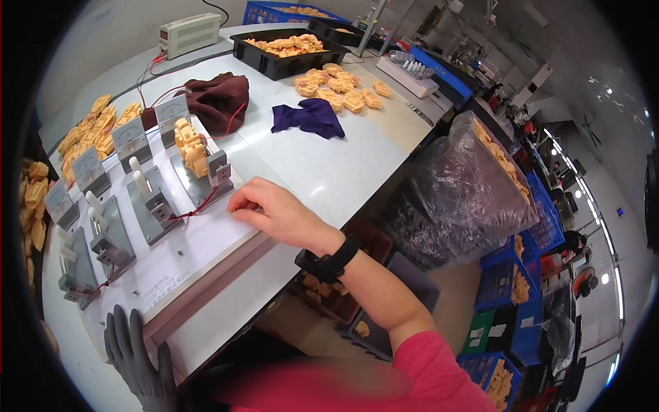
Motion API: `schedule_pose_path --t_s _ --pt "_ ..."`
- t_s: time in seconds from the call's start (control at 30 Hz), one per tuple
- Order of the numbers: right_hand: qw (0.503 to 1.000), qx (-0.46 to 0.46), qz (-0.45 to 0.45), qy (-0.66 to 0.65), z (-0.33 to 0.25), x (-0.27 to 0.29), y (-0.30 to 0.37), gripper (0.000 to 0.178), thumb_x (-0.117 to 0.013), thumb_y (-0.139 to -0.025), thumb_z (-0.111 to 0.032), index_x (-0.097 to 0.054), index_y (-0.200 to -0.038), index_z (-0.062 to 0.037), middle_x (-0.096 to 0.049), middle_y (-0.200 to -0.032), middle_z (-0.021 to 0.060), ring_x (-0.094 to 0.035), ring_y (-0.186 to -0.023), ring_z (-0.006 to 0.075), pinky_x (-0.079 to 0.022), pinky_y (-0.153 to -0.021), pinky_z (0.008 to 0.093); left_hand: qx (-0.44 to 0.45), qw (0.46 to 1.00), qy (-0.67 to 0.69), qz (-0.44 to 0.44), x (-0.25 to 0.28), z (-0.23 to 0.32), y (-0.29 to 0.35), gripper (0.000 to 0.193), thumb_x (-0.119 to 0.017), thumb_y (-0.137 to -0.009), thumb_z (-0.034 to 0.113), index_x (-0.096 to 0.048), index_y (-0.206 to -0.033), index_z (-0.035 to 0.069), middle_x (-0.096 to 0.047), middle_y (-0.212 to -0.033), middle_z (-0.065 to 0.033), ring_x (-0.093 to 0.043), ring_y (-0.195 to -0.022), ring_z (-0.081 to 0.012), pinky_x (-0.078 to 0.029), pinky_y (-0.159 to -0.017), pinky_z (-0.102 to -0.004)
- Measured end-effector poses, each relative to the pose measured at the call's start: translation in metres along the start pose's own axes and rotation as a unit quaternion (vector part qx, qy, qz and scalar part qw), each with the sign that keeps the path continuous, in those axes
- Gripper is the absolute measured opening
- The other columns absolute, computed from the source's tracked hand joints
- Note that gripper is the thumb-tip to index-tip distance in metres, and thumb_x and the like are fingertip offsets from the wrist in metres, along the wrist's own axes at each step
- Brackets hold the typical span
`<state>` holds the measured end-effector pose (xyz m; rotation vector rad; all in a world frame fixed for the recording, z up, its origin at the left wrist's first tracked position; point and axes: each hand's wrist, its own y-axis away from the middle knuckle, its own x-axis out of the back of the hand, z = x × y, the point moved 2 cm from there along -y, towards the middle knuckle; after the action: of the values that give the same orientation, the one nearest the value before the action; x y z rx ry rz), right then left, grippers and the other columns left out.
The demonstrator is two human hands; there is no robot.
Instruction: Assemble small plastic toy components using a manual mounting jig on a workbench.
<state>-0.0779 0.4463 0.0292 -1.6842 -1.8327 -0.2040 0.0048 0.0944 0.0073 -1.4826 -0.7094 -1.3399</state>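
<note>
My right hand (274, 214), bare with a black watch (329, 259) on its wrist, rests by the right edge of a white board (206, 244). Its fingers curl in toward the thumb, and nothing shows between them. Just beyond its fingertips stands a grey test fixture (218, 172) with a yellow-orange plastic part (192, 147) mounted on it, in front of a panel meter (173, 113). My left hand (137, 353), in a grey glove, lies at the board's near left corner with fingers stretched out. Several more grey fixtures (110, 237) with white levers stand on the board, without parts.
Loose yellow parts (93, 134) are heaped behind the meters. At the back are a power supply (190, 36), a brown cloth (216, 96), a purple cloth (309, 118), a black crate (274, 65) of parts and more parts (340, 86). Right of the table, plastic film (446, 199) covers a crate.
</note>
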Motion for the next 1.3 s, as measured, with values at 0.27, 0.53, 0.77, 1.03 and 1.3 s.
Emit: schedule_pose_path --t_s 0.27,0.53,0.77,1.03,1.3 --pt "1.000 0.009 0.003 -0.015 -0.003 -0.006 -0.002 0.009 -0.063 -0.087 -0.008 -0.063 -0.094 -0.0018 -0.056 -0.093 0.0109 -0.060 -0.084 0.0220 -0.050 -0.077 0.0315 0.016 1.000 0.008 -0.005 0.003 0.001 0.002 0.067 -0.061 -0.078 0.010 -0.044 -0.142 0.003 -0.037 -0.150 -0.0210 -0.031 -0.140 -0.0415 -0.022 -0.115 -0.0500" --pt "1.000 -0.012 0.005 -0.007 -0.002 -0.002 0.002 0.009 -0.063 -0.088 -0.009 -0.063 -0.094 -0.0023 -0.057 -0.092 0.0107 -0.059 -0.084 0.0234 -0.049 -0.076 0.0325 0.042 0.998 0.051 -0.003 0.007 0.011 -0.004 0.064 -0.067 -0.073 0.014 -0.052 -0.135 0.007 -0.041 -0.147 -0.0197 -0.033 -0.137 -0.0414 -0.024 -0.114 -0.0516" --pt "0.998 0.008 0.025 0.052 -0.007 -0.006 0.005 0.007 -0.062 -0.089 -0.007 -0.062 -0.093 -0.0026 -0.058 -0.090 0.0094 -0.057 -0.086 0.0243 -0.048 -0.076 0.0338 0.040 0.998 0.043 0.001 0.012 0.011 -0.004 0.064 -0.069 -0.073 0.014 -0.052 -0.135 0.008 -0.042 -0.146 -0.0188 -0.035 -0.136 -0.0402 -0.025 -0.113 -0.0510" --pt "0.999 -0.020 0.011 0.036 -0.004 -0.005 0.005 0.009 -0.063 -0.090 -0.006 -0.063 -0.098 -0.0016 -0.057 -0.094 0.0071 -0.059 -0.088 0.0186 -0.050 -0.080 0.0291 0.040 0.998 0.040 0.008 0.011 0.011 -0.003 0.063 -0.069 -0.074 0.015 -0.052 -0.135 0.009 -0.043 -0.146 -0.0181 -0.036 -0.136 -0.0395 -0.025 -0.114 -0.0509" --pt "0.999 -0.022 0.008 0.038 -0.004 -0.005 0.005 0.009 -0.063 -0.090 -0.006 -0.063 -0.098 -0.0012 -0.057 -0.095 0.0071 -0.059 -0.089 0.0182 -0.050 -0.080 0.0286 0.041 0.999 0.027 0.010 0.010 0.011 -0.003 0.063 -0.068 -0.075 0.017 -0.052 -0.136 0.010 -0.043 -0.146 -0.0172 -0.036 -0.136 -0.0388 -0.025 -0.114 -0.0500"
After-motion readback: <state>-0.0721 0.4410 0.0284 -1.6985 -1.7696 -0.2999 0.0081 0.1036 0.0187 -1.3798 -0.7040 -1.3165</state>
